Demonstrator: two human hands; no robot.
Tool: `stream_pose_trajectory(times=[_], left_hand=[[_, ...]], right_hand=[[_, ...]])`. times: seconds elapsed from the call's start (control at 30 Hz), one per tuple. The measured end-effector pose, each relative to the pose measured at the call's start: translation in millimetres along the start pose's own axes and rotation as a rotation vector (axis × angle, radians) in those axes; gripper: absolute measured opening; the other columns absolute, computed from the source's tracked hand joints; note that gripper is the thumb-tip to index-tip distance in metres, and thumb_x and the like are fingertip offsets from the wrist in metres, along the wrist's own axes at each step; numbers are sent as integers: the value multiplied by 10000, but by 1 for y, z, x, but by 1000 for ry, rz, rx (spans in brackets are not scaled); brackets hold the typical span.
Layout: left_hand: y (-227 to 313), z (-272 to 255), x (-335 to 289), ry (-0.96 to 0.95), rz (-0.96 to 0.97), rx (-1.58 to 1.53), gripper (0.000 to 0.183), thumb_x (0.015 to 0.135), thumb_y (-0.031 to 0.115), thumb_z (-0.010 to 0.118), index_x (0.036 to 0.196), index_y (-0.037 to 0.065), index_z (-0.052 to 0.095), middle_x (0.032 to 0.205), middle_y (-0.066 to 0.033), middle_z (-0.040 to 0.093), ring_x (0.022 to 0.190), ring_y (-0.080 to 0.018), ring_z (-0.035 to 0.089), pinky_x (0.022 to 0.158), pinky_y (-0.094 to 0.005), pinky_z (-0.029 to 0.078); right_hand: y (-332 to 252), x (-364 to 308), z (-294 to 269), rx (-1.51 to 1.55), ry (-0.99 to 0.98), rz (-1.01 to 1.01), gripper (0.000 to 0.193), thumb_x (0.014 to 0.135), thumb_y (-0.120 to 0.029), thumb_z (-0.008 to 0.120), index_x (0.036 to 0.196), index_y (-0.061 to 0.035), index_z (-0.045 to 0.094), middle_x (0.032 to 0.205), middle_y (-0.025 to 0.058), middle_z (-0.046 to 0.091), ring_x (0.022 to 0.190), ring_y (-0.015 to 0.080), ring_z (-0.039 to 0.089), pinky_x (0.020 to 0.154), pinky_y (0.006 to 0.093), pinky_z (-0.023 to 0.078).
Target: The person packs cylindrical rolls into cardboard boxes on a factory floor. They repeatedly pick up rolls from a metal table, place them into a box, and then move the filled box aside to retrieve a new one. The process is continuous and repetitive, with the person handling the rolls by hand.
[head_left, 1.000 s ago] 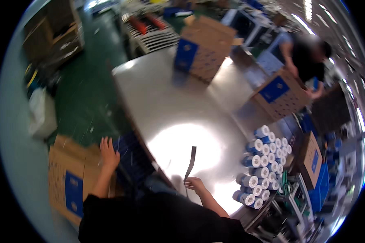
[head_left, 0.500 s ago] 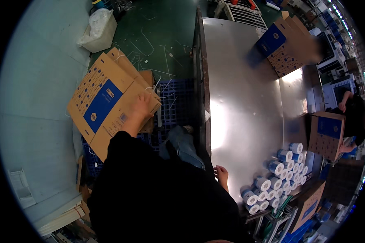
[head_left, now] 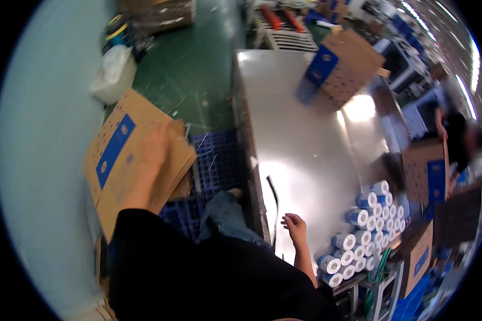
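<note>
Flattened cardboard boxes (head_left: 108, 200) lie stacked at the left, brown with a blue printed panel on the top one. My left hand (head_left: 153, 150) rests on the top sheet near its far right edge; motion blurs its fingers, so their grip does not show. Over the near part of the metal table (head_left: 305, 166), my right hand (head_left: 296, 229) is open and empty, its fingers loosely bent. A thin black strap (head_left: 276, 206) curves just left of that hand, apart from it. Right of it stand several white-and-blue cylindrical containers (head_left: 344, 242) in a tight cluster.
An upright carton (head_left: 353, 67) sits at the table's far end. Across the table, another person (head_left: 456, 136) has hands at a carton (head_left: 424, 171). A blue plastic pallet (head_left: 215, 160) and a white bin (head_left: 115, 80) are on the floor. A metal frame (head_left: 377, 291) stands near right.
My right hand has risen from the table's near edge and moved over its top. My left hand has shifted left on the cardboard, whose sheets lie more evenly. The black strap has come into view.
</note>
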State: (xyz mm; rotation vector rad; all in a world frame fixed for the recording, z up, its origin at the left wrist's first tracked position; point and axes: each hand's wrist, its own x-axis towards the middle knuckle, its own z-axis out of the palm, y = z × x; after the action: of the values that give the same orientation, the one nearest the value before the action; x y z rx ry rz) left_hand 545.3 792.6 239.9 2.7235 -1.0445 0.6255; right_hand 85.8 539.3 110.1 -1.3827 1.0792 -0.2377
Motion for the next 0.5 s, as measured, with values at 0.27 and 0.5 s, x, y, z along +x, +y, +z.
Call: stream_pose_trajectory(times=[0.27, 0.5], left_hand=[[170, -258, 47, 165, 677, -555, 394, 775, -40, 590, 1150, 73, 630, 998, -157, 677, 778, -311, 664, 661, -351, 527], [199, -275, 97, -279, 1386, -949, 238, 757, 5, 614, 990, 26, 659, 998, -167, 688, 815, -298, 687, 736, -355, 558]], right_hand=[[-122, -26, -48, -273, 467, -562, 730, 755, -185, 776, 1356, -10, 401, 1355, 183, 465, 1192, 284, 511, 946, 369, 456], [-163, -73, -117, -851, 882, -663, 1114, 567, -220, 865, 1465, -104, 215, 1522, 164, 216, 1427, 384, 125, 1065, 652, 150]])
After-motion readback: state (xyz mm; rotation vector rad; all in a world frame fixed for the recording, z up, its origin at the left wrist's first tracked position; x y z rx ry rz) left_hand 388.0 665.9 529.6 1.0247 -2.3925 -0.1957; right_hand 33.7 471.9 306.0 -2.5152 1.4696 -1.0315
